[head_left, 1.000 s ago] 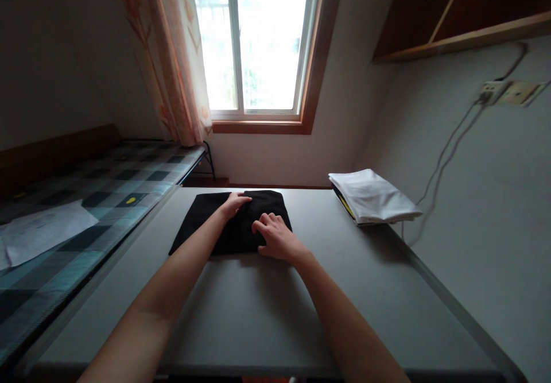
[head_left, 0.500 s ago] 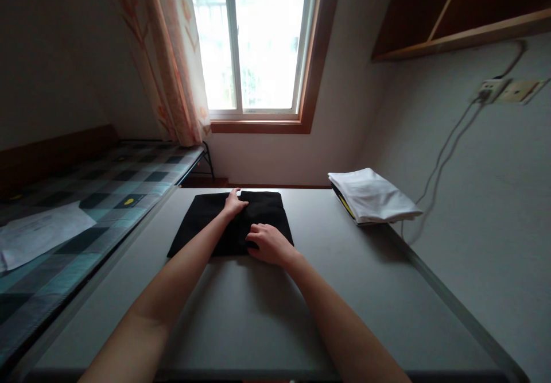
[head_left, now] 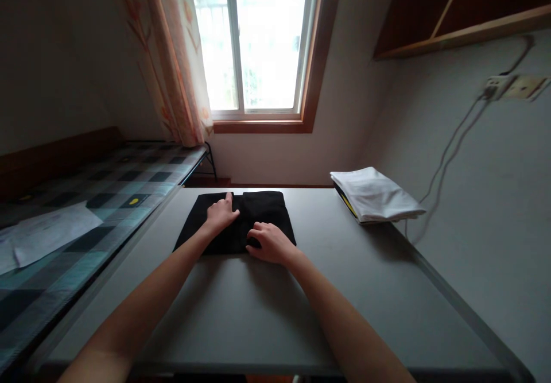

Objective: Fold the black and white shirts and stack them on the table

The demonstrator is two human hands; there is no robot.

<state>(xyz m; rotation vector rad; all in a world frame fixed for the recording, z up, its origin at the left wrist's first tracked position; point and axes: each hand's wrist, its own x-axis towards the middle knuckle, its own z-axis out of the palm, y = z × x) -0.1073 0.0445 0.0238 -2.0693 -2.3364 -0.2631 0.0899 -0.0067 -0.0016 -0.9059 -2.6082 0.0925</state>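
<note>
A folded black cloth garment (head_left: pixel 269 205) lies flat on the table, with a small notch showing in its far edge near the middle. On its left half rests my left hand (head_left: pixel 221 213), palm down, index finger stretched toward the far edge and thumb out to the right. My right hand (head_left: pixel 270 243) is at the garment's near edge, right of the middle. Its fingers are curled toward the thumb, closed on the black cloth. The fingertips of that hand are partly hidden.
A pale table (head_left: pixel 275 314) carries a stack of folded white cloth (head_left: pixel 376 193) at the right, by the wall. To the left stands a bed with a checked mattress (head_left: pixel 142 179) and papers (head_left: pixel 55 231). A cord (head_left: pixel 450 144) hangs from the wall socket (head_left: pixel 497 86).
My left hand has moved left and slightly toward me across the garment, from near its middle to its left half. My right hand stays in the same place. The view has shifted slightly.
</note>
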